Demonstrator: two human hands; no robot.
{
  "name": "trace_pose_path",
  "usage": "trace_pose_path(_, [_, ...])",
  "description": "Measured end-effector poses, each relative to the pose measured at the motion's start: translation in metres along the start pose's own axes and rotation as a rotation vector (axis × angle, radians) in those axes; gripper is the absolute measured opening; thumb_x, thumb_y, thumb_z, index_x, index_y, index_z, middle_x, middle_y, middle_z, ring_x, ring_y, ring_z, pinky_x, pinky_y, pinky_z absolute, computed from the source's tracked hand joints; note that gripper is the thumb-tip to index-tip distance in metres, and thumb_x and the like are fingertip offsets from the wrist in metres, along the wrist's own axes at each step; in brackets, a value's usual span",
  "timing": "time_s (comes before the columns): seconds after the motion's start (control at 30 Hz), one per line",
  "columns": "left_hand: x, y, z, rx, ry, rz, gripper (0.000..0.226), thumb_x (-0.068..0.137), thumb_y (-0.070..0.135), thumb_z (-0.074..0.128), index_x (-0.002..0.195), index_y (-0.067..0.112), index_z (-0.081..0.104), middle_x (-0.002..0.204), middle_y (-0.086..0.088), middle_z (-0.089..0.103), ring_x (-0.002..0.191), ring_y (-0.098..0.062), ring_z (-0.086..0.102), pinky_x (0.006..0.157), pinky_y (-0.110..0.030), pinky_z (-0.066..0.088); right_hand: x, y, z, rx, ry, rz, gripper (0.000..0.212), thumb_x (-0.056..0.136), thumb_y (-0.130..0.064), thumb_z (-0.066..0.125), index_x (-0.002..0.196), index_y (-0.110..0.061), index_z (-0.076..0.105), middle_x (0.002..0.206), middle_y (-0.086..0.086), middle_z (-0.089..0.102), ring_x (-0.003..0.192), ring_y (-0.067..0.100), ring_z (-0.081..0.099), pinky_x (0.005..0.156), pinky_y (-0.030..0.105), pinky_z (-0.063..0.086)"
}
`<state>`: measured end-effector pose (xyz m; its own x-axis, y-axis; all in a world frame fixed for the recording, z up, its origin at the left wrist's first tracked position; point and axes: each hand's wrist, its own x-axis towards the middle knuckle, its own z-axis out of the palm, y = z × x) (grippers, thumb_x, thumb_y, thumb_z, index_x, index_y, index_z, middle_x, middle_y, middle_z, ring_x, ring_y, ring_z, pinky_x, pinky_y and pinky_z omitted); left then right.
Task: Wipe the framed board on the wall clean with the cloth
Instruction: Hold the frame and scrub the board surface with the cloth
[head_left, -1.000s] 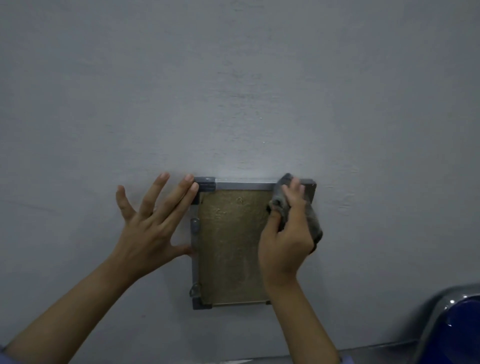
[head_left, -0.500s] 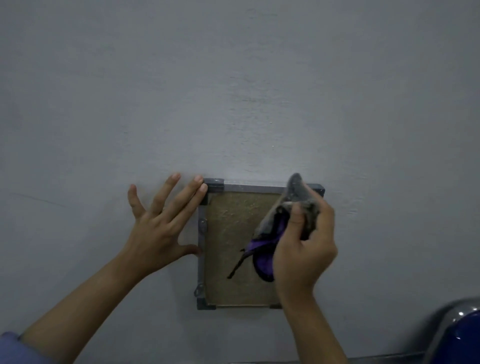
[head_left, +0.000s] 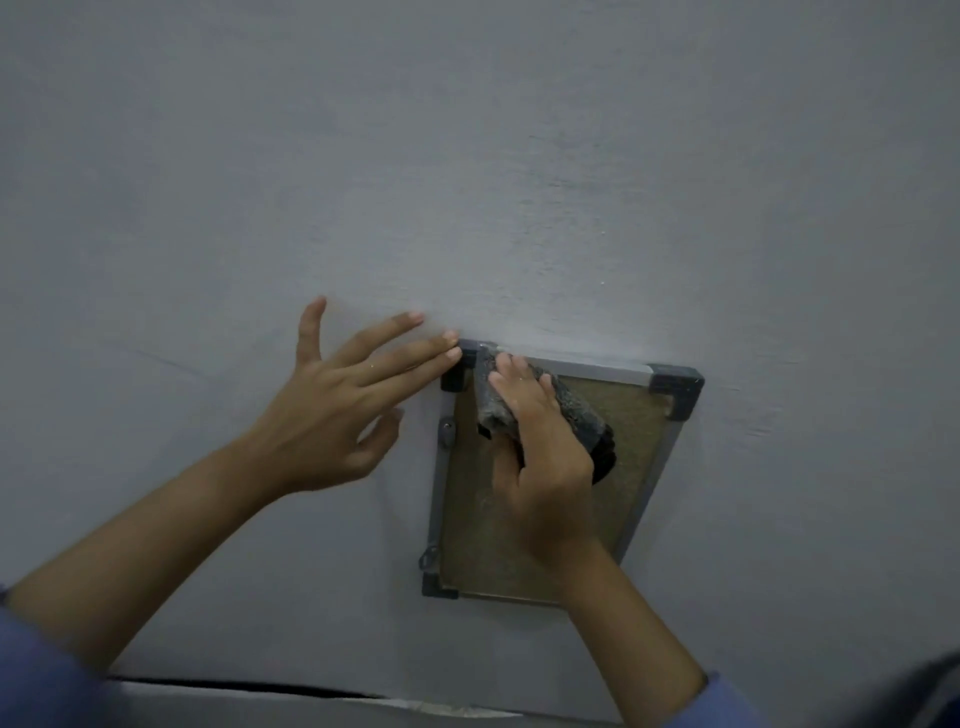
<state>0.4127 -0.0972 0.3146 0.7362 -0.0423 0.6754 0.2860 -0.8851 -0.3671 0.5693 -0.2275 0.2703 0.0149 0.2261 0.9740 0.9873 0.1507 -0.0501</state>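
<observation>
A small cork-brown board in a grey frame (head_left: 660, 452) with dark corner caps hangs on the pale wall. My right hand (head_left: 540, 457) presses a bunched dark grey cloth (head_left: 582, 415) against the board's upper left part, just under the top rail. My left hand (head_left: 337, 410) lies flat on the wall with fingers spread, its fingertips touching the frame's top left corner cap. My right hand and forearm hide much of the board's middle and its lower right corner.
The bare grey wall (head_left: 467, 156) fills most of the view. A dark gap and a pale ledge (head_left: 311, 699) run along the bottom. Blue sleeves show at both lower corners.
My right hand has carried the cloth from the board's upper right to its upper left. The cloth's purple side no longer shows. The view has shifted, so the board sits further right.
</observation>
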Motion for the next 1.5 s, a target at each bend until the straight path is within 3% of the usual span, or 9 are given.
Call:
trace_pose_path(0.17, [0.004,-0.007,-0.004,0.043,0.023,0.057,0.057,0.085,0.013,0.046,0.141,0.02,0.043,0.147,0.003,0.042,0.138,-0.021,0.033,0.106,-0.066,0.008,-0.021,0.008,0.008,-0.118,-0.166,-0.277,0.024,0.094,-0.001,0.049,0.108,0.001,0.068,0.119,0.016,0.064,0.117,0.027,0.058,0.104,0.04,0.042])
trace_pose_path(0.37, [-0.009,-0.002,0.018,0.177,-0.018,0.026,0.071,0.09,0.051,0.046,0.15,0.019,0.026,0.157,0.001,0.024,0.145,-0.025,0.019,0.102,-0.071,0.0,-0.081,0.012,0.019,-0.125,-0.334,-0.383,0.021,0.093,-0.004,0.051,0.101,-0.003,0.071,0.118,0.013,0.066,0.117,0.024,0.059,0.108,0.035,0.036])
trace_pose_path(0.5, [-0.012,-0.001,0.025,0.273,-0.007,-0.006,0.082,0.088,0.067,0.041,0.152,0.021,0.018,0.158,0.003,0.018,0.146,-0.025,0.013,0.104,-0.064,-0.015,-0.134,0.001,0.017,-0.074,-0.529,-0.37,0.037,0.1,-0.004,0.036,0.097,-0.005,0.072,0.117,0.011,0.067,0.115,0.021,0.06,0.098,0.037,0.049])
trace_pose_path(0.83, [-0.014,0.011,0.028,0.318,0.042,-0.082,0.093,0.081,0.066,0.055,0.152,0.022,0.016,0.158,0.004,0.016,0.146,-0.022,0.014,0.103,-0.067,-0.007,-0.088,-0.014,-0.012,0.22,-0.107,0.149,0.028,0.096,-0.002,0.043,0.118,0.005,0.059,0.123,0.018,0.059,0.12,0.024,0.055,0.102,0.036,0.046])
trace_pose_path(1.03, [-0.013,0.016,0.031,0.318,0.043,-0.119,0.093,0.081,0.067,0.055,0.152,0.02,0.019,0.157,0.002,0.021,0.145,-0.024,0.019,0.1,-0.07,0.006,-0.099,-0.006,0.008,-0.072,-0.332,-0.184,0.03,0.1,-0.006,0.04,0.109,-0.002,0.068,0.121,0.015,0.064,0.118,0.025,0.058,0.102,0.044,0.044])
trace_pose_path(1.2, [-0.016,0.022,0.039,0.293,-0.043,-0.165,0.119,0.066,0.077,0.06,0.153,0.017,0.006,0.159,0.002,0.006,0.146,-0.027,0.01,0.097,-0.074,0.007,-0.159,-0.004,0.025,-0.126,-0.522,-0.328,0.043,0.101,-0.003,0.034,0.094,-0.009,0.075,0.111,0.006,0.07,0.109,0.017,0.064,0.101,0.037,0.042])
trace_pose_path(1.27, [-0.015,0.024,0.041,0.279,-0.073,-0.181,0.127,0.06,0.077,0.065,0.152,0.016,0.002,0.159,0.001,0.003,0.146,-0.026,0.008,0.097,-0.074,0.006,-0.169,-0.006,0.023,-0.111,-0.599,-0.326,0.029,0.094,0.001,0.049,0.093,-0.011,0.076,0.11,0.005,0.071,0.107,0.016,0.065,0.1,0.034,0.043])
trace_pose_path(1.37, [-0.014,0.026,0.039,0.255,-0.079,-0.187,0.132,0.056,0.075,0.069,0.152,0.016,0.0,0.159,-0.001,0.006,0.146,-0.024,0.009,0.097,-0.074,0.004,-0.174,-0.009,0.009,0.074,-0.723,-0.091,0.039,0.063,0.01,0.079,0.1,-0.004,0.073,0.11,0.009,0.07,0.102,0.02,0.067,0.094,0.03,0.05])
trace_pose_path(1.5, [-0.014,0.027,0.04,0.219,-0.067,-0.194,0.134,0.054,0.072,0.073,0.152,0.016,0.002,0.159,-0.001,0.007,0.146,-0.023,0.008,0.098,-0.074,0.003,-0.146,-0.023,-0.03,0.388,-0.539,0.555,0.049,0.08,0.005,0.062,0.115,-0.028,0.062,0.103,-0.018,0.069,0.087,-0.001,0.065,0.079,0.003,0.043])
